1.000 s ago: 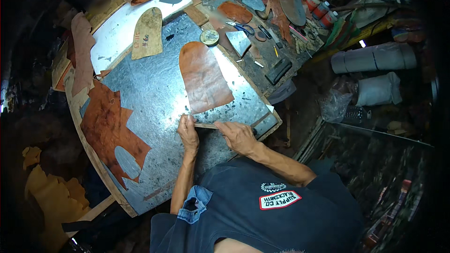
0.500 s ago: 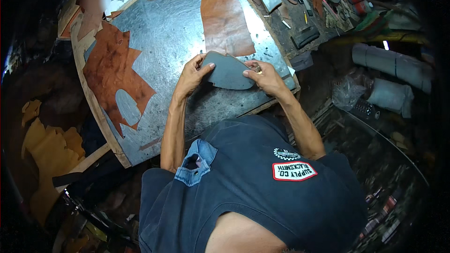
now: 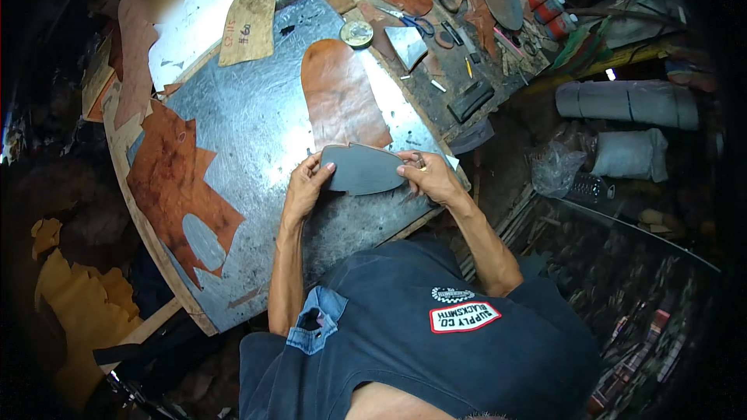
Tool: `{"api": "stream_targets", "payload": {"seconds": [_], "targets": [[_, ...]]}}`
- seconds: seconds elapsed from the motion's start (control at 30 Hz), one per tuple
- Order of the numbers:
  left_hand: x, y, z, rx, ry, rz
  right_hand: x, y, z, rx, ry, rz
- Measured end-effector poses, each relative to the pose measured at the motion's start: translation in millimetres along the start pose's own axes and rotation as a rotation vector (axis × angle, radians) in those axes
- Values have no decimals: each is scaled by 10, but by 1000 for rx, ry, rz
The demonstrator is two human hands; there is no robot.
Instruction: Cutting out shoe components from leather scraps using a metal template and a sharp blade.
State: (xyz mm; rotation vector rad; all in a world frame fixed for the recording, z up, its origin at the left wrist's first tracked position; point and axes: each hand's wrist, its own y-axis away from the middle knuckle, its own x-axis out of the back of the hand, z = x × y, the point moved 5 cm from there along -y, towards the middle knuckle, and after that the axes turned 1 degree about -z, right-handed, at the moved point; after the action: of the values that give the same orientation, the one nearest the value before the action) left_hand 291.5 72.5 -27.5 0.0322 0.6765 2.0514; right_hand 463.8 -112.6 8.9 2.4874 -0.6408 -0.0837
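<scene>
Between my two hands is a dark grey leather piece (image 3: 362,169) with a thin brown edge, rounded at its right end. The thumb and fingers of my left hand (image 3: 309,183) pinch its left end. At the right tip, my right hand (image 3: 426,177) pinches it the same way, a ring on one finger. Just beyond lies a brown leather panel (image 3: 342,97), flat on the metal-topped table (image 3: 249,117), its near edge close to the held piece. I cannot tell whether the two touch.
A jagged brown leather offcut (image 3: 171,179) with an oval hole lies at left. A marked tan template (image 3: 247,27) and a round tin (image 3: 357,34) sit farther back. Scissors (image 3: 420,25), a black block (image 3: 471,101) and red bottles (image 3: 548,9) stand or lie on the bench at right.
The whole view has shifted, so the table shows lower and more of its far side appears. The grey leather piece has turned to lie more level, still held in both hands.
</scene>
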Motion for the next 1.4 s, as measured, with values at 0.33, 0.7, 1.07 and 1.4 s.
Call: {"api": "stream_targets", "payload": {"seconds": [0.33,0.7,1.07,1.4], "targets": [[124,-103,-85,-590,-673,488,952,-457,-1530,906,805,465],[5,-69,49,-708,-798,472,2176,-2929,-1460,409,-593,339],[15,-112,95,-699,-760,461,2465,-3548,-828,-166,-285,562],[-7,-135,44,-682,-793,472,2451,-3273,-1043,-148,82,622]]}}
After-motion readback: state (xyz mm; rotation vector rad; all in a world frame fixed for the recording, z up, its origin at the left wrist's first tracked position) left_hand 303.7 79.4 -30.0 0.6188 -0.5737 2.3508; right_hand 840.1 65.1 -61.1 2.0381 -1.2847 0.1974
